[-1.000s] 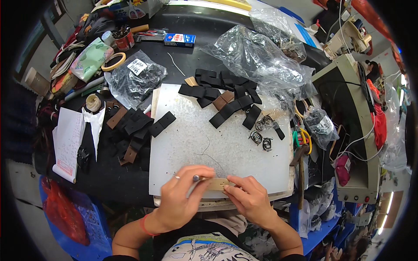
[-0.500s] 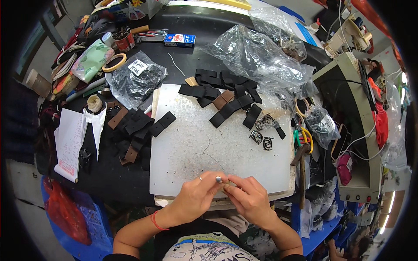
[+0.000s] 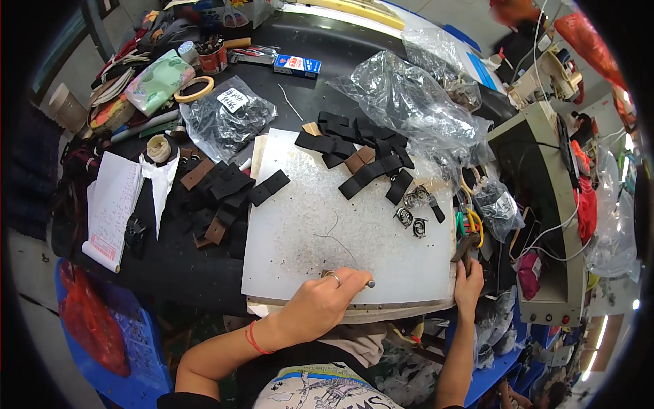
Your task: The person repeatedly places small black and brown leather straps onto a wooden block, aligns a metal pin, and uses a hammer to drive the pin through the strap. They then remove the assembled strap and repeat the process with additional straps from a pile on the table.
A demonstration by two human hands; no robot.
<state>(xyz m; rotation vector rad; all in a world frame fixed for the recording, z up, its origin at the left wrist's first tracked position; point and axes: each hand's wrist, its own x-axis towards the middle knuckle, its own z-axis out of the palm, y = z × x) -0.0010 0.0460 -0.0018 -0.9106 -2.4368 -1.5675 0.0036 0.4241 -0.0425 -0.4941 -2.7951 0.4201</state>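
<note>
My left hand is closed at the front edge of the white board. From its fingers sticks the round end of a small metal rod tool; the rest is hidden. A small brown piece shows just beyond these fingers. My right hand is at the board's right edge, fingers wrapped round the handle of a hammer whose dark head shows above. Black elastic strips with brown patches lie at the board's far side, near several round metal buckles. A thin thread lies mid-board.
Left of the board are more black strips, a notepad and a tape roll. Clear plastic bags lie at the back. Yellow-handled scissors stand beside the hammer. A grey metal machine housing is at the right.
My right hand has left my left hand and moved right to the hammer. My left hand has shifted slightly right, still with the metal rod tool. The view has shifted a little.
</note>
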